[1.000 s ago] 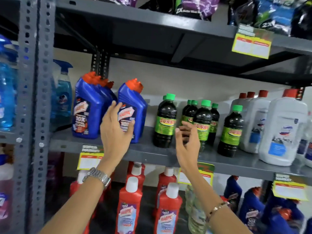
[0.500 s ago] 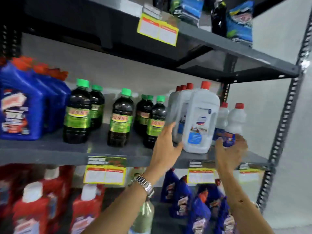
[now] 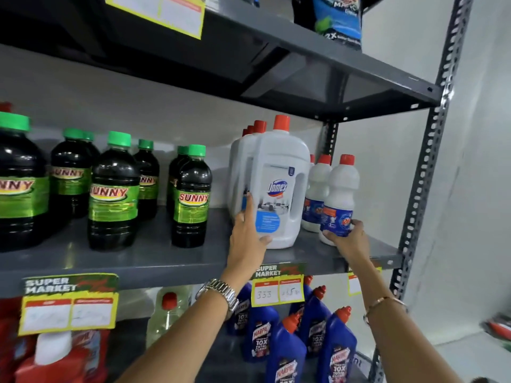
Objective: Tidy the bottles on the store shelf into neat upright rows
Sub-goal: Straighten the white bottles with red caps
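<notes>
On the grey middle shelf (image 3: 154,261) a large white Domex jug (image 3: 282,189) with a red cap stands upright at the front of a row of like jugs. My left hand (image 3: 249,239) grips its lower left side. To its right stand small white bottles with red caps; my right hand (image 3: 349,237) holds the front small white bottle (image 3: 338,200) at its base. Several dark Sunny bottles (image 3: 190,197) with green caps stand upright in rows at the left.
The shelf's right upright post (image 3: 423,172) is close to my right hand. Above, another shelf (image 3: 318,56) carries blue packets. Below are blue Harpic bottles (image 3: 287,352), red bottles (image 3: 55,360) and a clear bottle (image 3: 166,316). Yellow price tags (image 3: 278,290) hang on the shelf edge.
The view has swung right along the shelf from the blue and green-capped bottles to the white ones. Both hands moved right too, onto the Domex jug and the small white bottle.
</notes>
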Demonstrator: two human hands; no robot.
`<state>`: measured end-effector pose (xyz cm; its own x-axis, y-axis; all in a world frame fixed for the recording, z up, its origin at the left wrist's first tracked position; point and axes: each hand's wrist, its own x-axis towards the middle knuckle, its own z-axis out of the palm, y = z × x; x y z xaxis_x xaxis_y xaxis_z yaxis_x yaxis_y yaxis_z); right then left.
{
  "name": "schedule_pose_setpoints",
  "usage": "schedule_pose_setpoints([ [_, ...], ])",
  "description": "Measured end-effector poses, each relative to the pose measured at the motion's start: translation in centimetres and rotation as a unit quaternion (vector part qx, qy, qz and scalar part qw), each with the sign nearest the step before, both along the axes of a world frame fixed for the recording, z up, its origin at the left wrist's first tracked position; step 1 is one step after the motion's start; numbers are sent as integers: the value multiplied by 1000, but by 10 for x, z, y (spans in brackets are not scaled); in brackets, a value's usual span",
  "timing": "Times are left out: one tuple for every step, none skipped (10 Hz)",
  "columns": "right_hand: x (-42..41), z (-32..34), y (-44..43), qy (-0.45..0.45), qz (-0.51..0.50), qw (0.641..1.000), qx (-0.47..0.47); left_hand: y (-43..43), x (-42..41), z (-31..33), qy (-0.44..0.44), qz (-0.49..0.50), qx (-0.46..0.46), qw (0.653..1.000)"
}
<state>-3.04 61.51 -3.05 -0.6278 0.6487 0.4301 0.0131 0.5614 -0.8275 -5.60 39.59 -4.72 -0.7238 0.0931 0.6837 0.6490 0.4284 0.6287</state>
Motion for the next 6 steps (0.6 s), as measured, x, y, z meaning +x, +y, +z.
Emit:
schedule_pose_setpoints([
  [-1, -5, 3, 18, -2, 1000, 8, 1, -3, -2, 2, 9, 8, 1000],
  [-1, -4, 6, 3, 4, 1000, 16, 2, -3, -1, -2, 11, 13, 1000],
  [-2, -3, 10, -9, 9, 1000, 18, 3, -2, -1, -6, 15, 15, 1000],
  [-1, -5, 10, -11, 8, 1000, 20, 3, 2, -1, -8, 17, 9, 1000],
  [-4, -4, 12, -8, 21, 1000, -4, 0, 5, 2, -16, 15, 9, 1000],
  [1, -9, -1, 48, -14, 999, -16, -4, 24, 4, 20, 18, 19, 999],
])
